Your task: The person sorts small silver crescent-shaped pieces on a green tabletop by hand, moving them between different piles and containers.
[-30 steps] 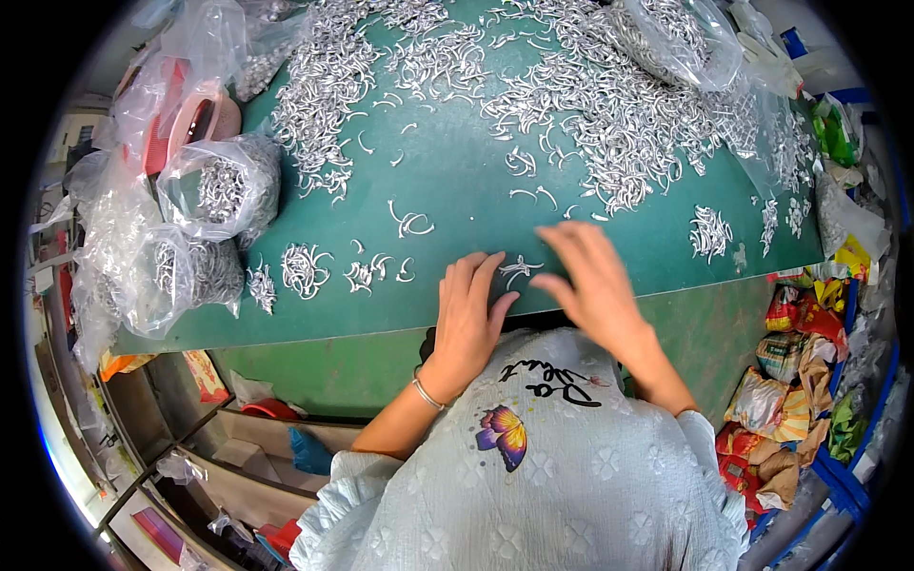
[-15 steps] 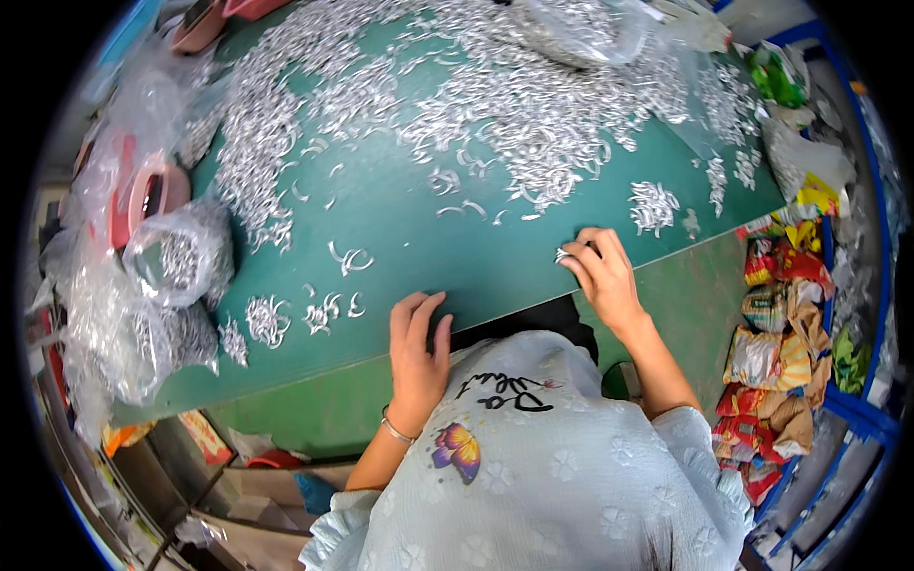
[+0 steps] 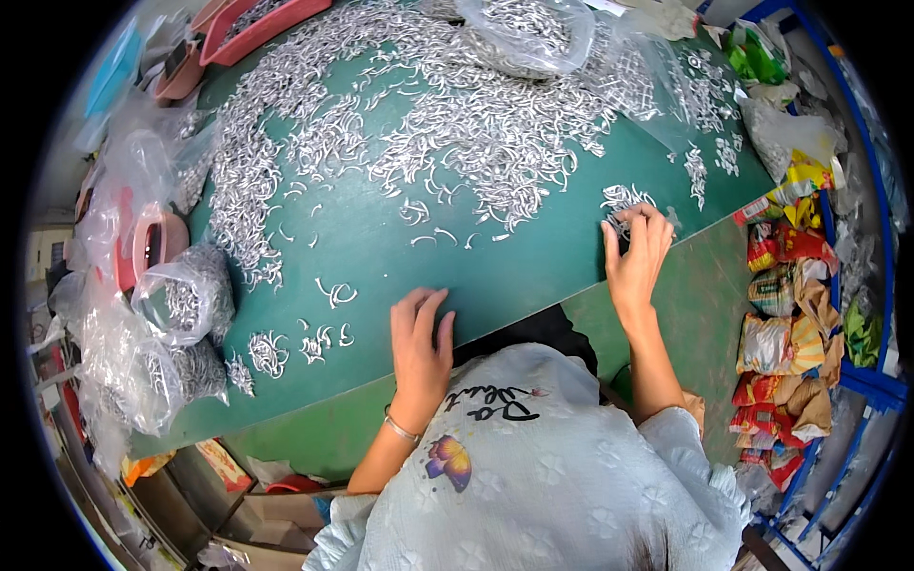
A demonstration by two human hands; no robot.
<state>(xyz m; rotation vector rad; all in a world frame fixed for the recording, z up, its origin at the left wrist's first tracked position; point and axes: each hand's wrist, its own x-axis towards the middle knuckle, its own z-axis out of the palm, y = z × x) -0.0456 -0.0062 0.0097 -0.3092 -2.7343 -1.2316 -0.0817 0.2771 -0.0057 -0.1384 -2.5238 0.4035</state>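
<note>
Resting flat and spread on the near edge of the green table (image 3: 533, 257), the left hand (image 3: 421, 344), fingers open and gripping nothing, seemingly steadying the body while leaning over the work. Reaching out to the right, the right hand (image 3: 636, 255), fingertips curled down onto a small cluster of silver metal clips (image 3: 621, 200) lying at the right end of the table top, close to its near edge; pinching or merely raking them together cannot be told, with the fingers covering the contact. Lying set apart from the big heap of loose clips (image 3: 457, 114) spread across the far half of the table, that cluster, likely as a counted batch. Sitting at near left, a few more small bunches (image 3: 268, 352), similarly separated. Slumping along the left edge, clear plastic bags of clips (image 3: 181, 300), and at the far side another open bag (image 3: 519, 33), probably for filling. Piling at far right beyond the table, crumpled colourful wrappers (image 3: 781, 314).
</note>
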